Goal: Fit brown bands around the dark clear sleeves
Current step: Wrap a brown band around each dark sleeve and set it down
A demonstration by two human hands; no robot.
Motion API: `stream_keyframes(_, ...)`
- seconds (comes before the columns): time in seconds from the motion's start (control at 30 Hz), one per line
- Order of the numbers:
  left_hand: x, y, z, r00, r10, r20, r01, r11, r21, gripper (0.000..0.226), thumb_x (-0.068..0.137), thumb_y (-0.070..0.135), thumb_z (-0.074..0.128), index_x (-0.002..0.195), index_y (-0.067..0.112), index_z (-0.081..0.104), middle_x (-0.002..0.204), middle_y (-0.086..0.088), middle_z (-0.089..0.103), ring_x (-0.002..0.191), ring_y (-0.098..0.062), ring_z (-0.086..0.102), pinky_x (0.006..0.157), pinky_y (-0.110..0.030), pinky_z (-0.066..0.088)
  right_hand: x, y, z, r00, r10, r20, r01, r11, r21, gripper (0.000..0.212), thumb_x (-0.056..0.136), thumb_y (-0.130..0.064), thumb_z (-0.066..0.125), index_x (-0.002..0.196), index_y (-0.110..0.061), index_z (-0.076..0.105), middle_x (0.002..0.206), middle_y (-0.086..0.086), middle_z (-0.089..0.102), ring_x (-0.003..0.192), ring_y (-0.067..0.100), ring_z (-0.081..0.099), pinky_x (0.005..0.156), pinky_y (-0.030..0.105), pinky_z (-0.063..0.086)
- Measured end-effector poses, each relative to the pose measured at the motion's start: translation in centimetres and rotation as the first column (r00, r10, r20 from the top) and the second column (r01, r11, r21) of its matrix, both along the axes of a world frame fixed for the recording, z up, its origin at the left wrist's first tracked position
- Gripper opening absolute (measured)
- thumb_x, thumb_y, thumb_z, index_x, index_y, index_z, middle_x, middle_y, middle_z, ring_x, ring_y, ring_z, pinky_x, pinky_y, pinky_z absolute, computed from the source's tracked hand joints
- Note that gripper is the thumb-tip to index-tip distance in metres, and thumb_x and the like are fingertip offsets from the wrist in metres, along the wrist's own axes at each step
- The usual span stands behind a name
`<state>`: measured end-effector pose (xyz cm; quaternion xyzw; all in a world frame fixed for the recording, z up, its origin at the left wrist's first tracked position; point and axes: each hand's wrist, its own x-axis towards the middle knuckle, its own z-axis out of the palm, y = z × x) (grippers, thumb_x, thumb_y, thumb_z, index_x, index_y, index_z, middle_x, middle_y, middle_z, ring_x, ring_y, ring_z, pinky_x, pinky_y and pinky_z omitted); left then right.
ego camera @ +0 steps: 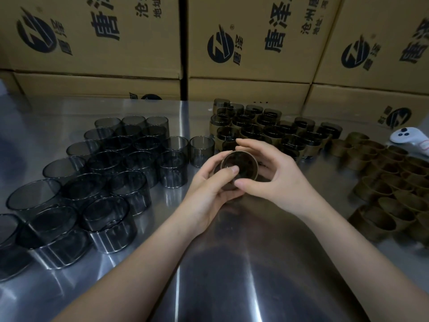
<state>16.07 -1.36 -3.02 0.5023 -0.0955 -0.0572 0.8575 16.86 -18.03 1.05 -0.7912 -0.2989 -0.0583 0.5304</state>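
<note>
Both hands meet over the middle of the steel table (pixel 232 263) around one dark clear sleeve (pixel 241 166) with a brown band (pixel 254 174) on it. My left hand (pixel 209 187) grips the sleeve from the left, thumb on its rim. My right hand (pixel 276 175) curls round it from the right and far side. Several bare dark sleeves (pixel 111 163) stand at the left. Several banded sleeves (pixel 267 129) stand behind the hands. Loose brown bands (pixel 390 182) lie in rows at the right.
Stacked cardboard boxes (pixel 243 43) with black printing wall off the far edge of the table. A white handheld controller (pixel 408 138) lies at the far right, beside the loose bands.
</note>
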Motion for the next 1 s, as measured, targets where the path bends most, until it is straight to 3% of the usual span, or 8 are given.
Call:
stream_keyframes(0.2, -0.01, -0.02, -0.10, 0.999, 0.030, -0.020, -0.030, 0.999, 0.011, 0.051, 0.083, 0.016, 0.064, 0.134, 0.012, 0.058, 0.131, -0.022, 0.062, 0.119, -0.037, 0.061, 0.100, -0.054, 0.051, 0.03, -0.03, 0.11, 1.000, -0.010, -0.021, 0.012, 0.995, 0.096, 0.061, 0.078, 0.004, 0.075, 0.129, -0.025, 0.057, 0.124, -0.001, 0.064, 0.118, 0.008, 0.061, 0.096, 0.024, 0.051)
stream_keyframes(0.33, -0.11, 0.01, -0.10, 0.999, 0.043, -0.028, -0.042, 0.999, 0.012, 0.050, 0.080, 0.015, 0.066, 0.130, 0.014, 0.060, 0.126, -0.019, 0.065, 0.110, -0.030, 0.066, 0.086, -0.043, 0.057, 0.29, -0.23, 0.18, 0.999, -0.023, -0.043, 0.030, 0.985, 0.172, 0.056, 0.079, 0.009, 0.073, 0.122, -0.024, 0.060, 0.116, -0.001, 0.068, 0.110, 0.010, 0.066, 0.088, 0.021, 0.053)
stream_keyframes(0.5, -0.14, 0.04, -0.13, 0.998, 0.049, -0.036, -0.049, 0.999, 0.007, 0.046, 0.089, 0.002, 0.064, 0.133, 0.013, 0.057, 0.129, -0.023, 0.062, 0.108, -0.030, 0.067, 0.088, -0.044, 0.057, 0.42, 0.01, -0.05, 0.996, -0.016, -0.086, 0.035, 0.975, 0.219, 0.049, 0.080, 0.013, 0.069, 0.114, -0.021, 0.065, 0.109, -0.009, 0.072, 0.106, 0.006, 0.067, 0.084, 0.016, 0.052)
stream_keyframes(0.67, -0.28, -0.13, 0.04, 0.997, 0.064, -0.044, -0.063, 0.998, 0.012, 0.055, 0.074, 0.007, 0.067, 0.129, 0.014, 0.059, 0.131, -0.024, 0.060, 0.117, -0.038, 0.063, 0.092, -0.048, 0.056, 0.53, -0.04, -0.11, 0.994, -0.022, -0.106, 0.046, 0.972, 0.228, 0.048, 0.082, 0.017, 0.063, 0.113, -0.020, 0.067, 0.110, -0.007, 0.072, 0.106, 0.007, 0.068, 0.086, 0.019, 0.053)
stream_keyframes(0.8, -0.34, -0.26, 0.15, 0.998, 0.057, -0.040, -0.057, 0.998, -0.001, 0.048, 0.077, 0.004, 0.069, 0.122, 0.019, 0.063, 0.131, -0.022, 0.060, 0.110, -0.033, 0.066, 0.082, -0.038, 0.058, 0.66, -0.08, -0.20, 0.991, -0.020, -0.132, 0.050, 0.972, 0.228, 0.051, 0.082, 0.020, 0.060, 0.114, -0.019, 0.067, 0.111, -0.006, 0.072, 0.107, 0.008, 0.067, 0.088, 0.020, 0.053)
stream_keyframes(0.9, -0.32, -0.23, 0.09, 0.998, 0.049, -0.043, -0.049, 0.999, -0.007, 0.046, 0.087, -0.002, 0.066, 0.129, 0.015, 0.059, 0.131, -0.022, 0.061, 0.116, -0.040, 0.063, 0.082, -0.037, 0.058, 0.71, -0.04, -0.28, 0.988, -0.002, -0.155, 0.039, 0.970, 0.239, 0.048, 0.084, 0.017, 0.060, 0.115, -0.019, 0.066, 0.109, -0.007, 0.073, 0.106, 0.007, 0.068, 0.084, 0.017, 0.052)
stream_keyframes(1.0, -0.36, -0.16, 0.20, 0.997, 0.043, -0.069, -0.046, 0.998, -0.042, 0.061, 0.080, 0.006, 0.074, 0.136, 0.014, 0.052, 0.126, -0.021, 0.065, 0.112, -0.042, 0.065, 0.083, -0.038, 0.060, 0.70, 0.06, -0.20, 0.992, -0.017, -0.126, 0.044, 0.975, 0.217, 0.043, 0.086, 0.011, 0.062, 0.114, -0.020, 0.067, 0.110, -0.006, 0.073, 0.106, 0.006, 0.067, 0.084, 0.016, 0.051)
